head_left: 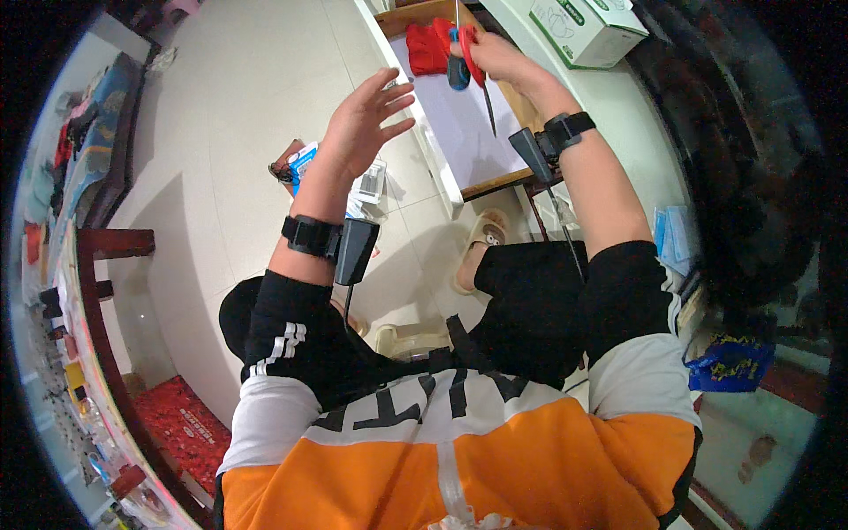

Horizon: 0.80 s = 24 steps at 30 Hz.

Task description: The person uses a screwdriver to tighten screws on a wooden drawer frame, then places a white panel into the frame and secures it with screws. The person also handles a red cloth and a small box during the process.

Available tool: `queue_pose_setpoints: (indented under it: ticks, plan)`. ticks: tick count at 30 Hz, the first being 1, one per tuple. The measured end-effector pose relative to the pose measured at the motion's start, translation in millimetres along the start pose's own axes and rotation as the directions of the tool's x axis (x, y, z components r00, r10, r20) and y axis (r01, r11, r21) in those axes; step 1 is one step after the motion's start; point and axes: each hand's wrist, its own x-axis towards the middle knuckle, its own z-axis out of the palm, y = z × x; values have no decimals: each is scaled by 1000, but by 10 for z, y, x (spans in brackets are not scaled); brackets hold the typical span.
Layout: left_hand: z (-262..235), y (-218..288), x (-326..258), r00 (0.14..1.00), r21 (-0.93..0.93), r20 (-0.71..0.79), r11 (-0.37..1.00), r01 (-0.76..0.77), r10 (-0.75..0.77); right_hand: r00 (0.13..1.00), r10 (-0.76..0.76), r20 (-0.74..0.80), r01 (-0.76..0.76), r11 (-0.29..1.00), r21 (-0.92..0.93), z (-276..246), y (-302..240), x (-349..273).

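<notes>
My right hand (499, 60) is closed over the open drawer (452, 189), gripping a pair of red-handled scissors (473, 58) whose dark blades point down toward the drawer's pale lining. A screwdriver (458, 72) with a blue and black handle is in the same grip, its shaft pointing away from me. Beside these tools, at the drawer's far end, lies a red pouch or folded cloth (427, 49). My left hand (364, 124) is raised just left of the drawer's white side, fingers spread and holding nothing.
A white and green box (587, 31) stands on the pale surface right of the drawer. Blue face masks (673, 237) lie farther down that side. Small packages (371, 182) sit on the tiled floor below my left hand. A cluttered table (106, 380) runs along the left.
</notes>
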Motion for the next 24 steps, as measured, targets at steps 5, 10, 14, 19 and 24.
queue_pose_setpoints:
  ticks: [5,10,14,19,24]
  plan:
    - [-86,-245,46,997,60,-43,996,69,-67,919,271,286,-293,955,37,583,833,296]
    - [-162,-266,92,991,10,-63,993,117,-116,768,393,505,-231,907,-353,1160,1128,529]
    - [-240,-306,57,990,55,-91,992,110,-105,639,567,520,-294,804,-517,1468,1225,519]
    - [-323,-317,-7,993,101,-87,991,88,-80,669,531,519,-311,835,-454,1464,1308,319]
    - [-211,-239,22,997,94,-61,994,57,-51,828,332,451,-3,808,-589,999,618,172]
